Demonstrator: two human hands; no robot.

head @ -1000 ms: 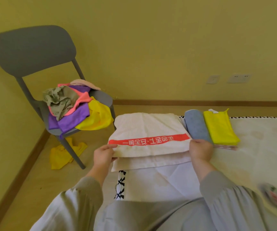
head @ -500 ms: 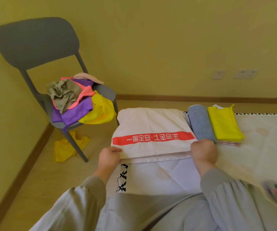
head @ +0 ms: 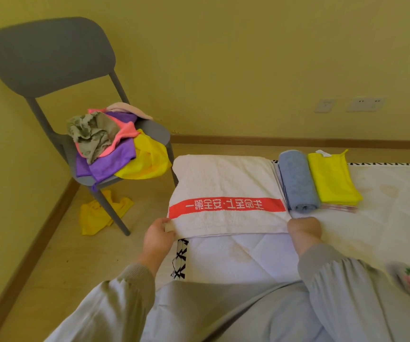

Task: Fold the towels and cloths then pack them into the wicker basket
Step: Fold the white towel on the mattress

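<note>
While the left hand (head: 158, 236) and right hand (head: 303, 229) each pinch a near corner of the towel (head: 226, 183) at the mat's (head: 384, 218) left edge, uneven pulling could skew the fold.

I have 1 camera only, worn on my head, facing forward and tilted down. It looks from close above, so my sleeves (head: 342, 287) fill the bottom edge. My left hand (head: 158, 239) and right hand (head: 303, 230) land just below the middle, at the near edge of the white towel (head: 223, 176). Farther off, the view reaches the gray chair (head: 46, 53) at upper left and the wall (head: 223, 58) across the top.
</note>
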